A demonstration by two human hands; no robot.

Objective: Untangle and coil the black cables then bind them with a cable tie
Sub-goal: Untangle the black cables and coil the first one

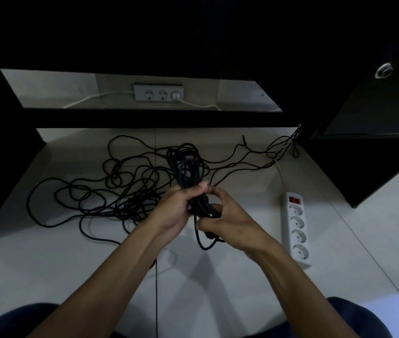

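- Coil point(185, 172) of black cable stood up and away from the grip, its long axis running from the hands toward the far wall; the left hand point(179, 208) was curled tight round its lower end, thumb and fingers wrapped over the bunched strands.
- Right hand point(220, 215) sat just beside it, touching the same bundle from the right — fingers bent round the strands at the bottom, where a short loop point(202, 242) hung down below both hands. Both hands were equally near the coil; the left carried it.
- Loose cable point(91, 193) yet to be wound lay mostly to the left and beyond the hands, sprawled in overlapping loops on the floor point(47, 264), with one strand point(249, 167) trailing off to the far right corner. The next turn would likely have to draw from that left-hand heap.
- No cable tie could be made out.
- Surface was pale, glossy tile. A white power strip point(296, 230) lay to the right, apart from the hands, and a wall socket point(158, 92) showed under dark furniture point(376, 142) — the room was dim.
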